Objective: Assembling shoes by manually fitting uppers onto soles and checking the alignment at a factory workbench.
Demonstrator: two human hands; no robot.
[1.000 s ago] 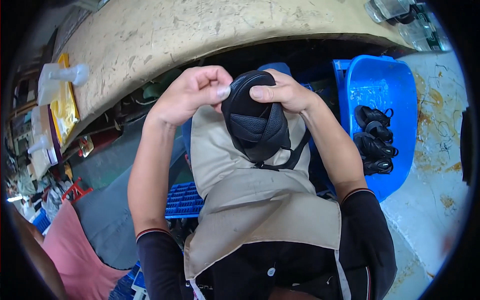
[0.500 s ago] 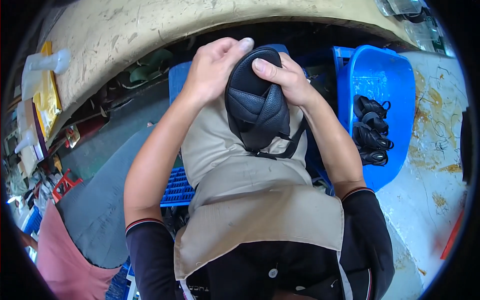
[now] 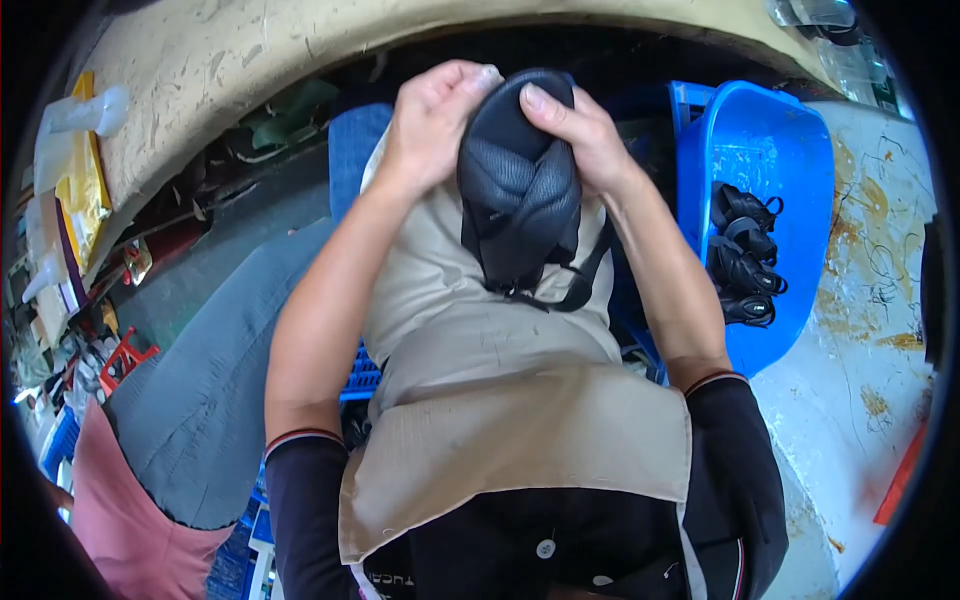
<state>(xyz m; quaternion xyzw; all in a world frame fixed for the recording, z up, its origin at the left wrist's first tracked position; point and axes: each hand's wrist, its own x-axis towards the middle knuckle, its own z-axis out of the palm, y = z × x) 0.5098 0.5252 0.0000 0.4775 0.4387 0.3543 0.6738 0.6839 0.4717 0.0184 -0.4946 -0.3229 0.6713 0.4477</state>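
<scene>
A black sandal (image 3: pixel 522 205) with crossed, textured straps is held up over my lap, its toe end pointing away from me. A thin ankle strap with a buckle hangs at its near end. My right hand (image 3: pixel 592 135) grips the toe end from the right, with the thumb pressed on the footbed and the fingers behind the sole. On the other side, my left hand (image 3: pixel 432 125) is closed at the left edge of the toe, its thumb along the rim. The left fingertips are hidden. Beneath the sandal lies the beige apron (image 3: pixel 490 345) over my lap.
A blue plastic tub (image 3: pixel 800 250) at the right holds several black sandals (image 3: pixel 745 255). A worn, cream-coloured bench edge (image 3: pixel 270 60) curves across the far side. To the left sits another person (image 3: pixel 200 400) in grey trousers and a pink top. Yellow packaging (image 3: pixel 85 195) lies at far left.
Both hands and the sandal have shifted slightly away from me. The sandal's toe has tipped, so its footbed looks shorter and its straps are seen more from the heel side.
</scene>
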